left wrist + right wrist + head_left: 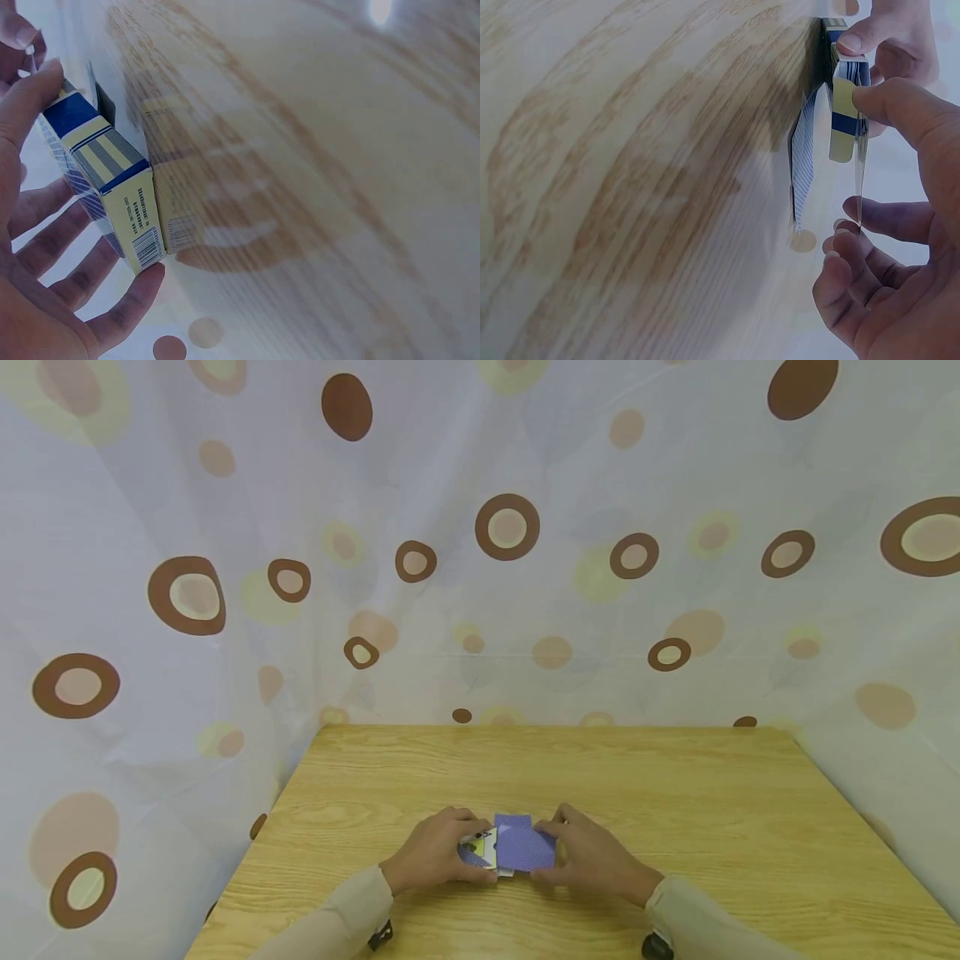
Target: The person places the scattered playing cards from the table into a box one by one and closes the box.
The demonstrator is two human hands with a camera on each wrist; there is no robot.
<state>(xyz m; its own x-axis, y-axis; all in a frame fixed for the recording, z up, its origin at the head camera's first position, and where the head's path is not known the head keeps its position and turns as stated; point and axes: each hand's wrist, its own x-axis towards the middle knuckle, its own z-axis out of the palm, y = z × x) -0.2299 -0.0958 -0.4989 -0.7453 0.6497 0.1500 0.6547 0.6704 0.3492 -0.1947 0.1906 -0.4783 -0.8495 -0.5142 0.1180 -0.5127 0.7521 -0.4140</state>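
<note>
On the wooden table, my left hand (442, 852) grips a yellow and blue playing card box (112, 161) with thumb and fingers, its barcode end showing in the left wrist view. The box's other end, with its flap out, faces my right hand (592, 856). Between its thumb and fingertips that hand holds blue-backed playing cards (527, 848) by their edges, seen edge-on as a thin sheet (860, 176) in the right wrist view. Their inner edge meets the box's flap end. Below them, another blue-patterned card (802, 161) slants beside the box toward the table.
The light wood table (675, 793) stretches out around both hands. Behind it and at the sides hangs a white curtain (555, 602) with brown and yellow circles. A dark strap piece (657, 945) sits at the right wrist.
</note>
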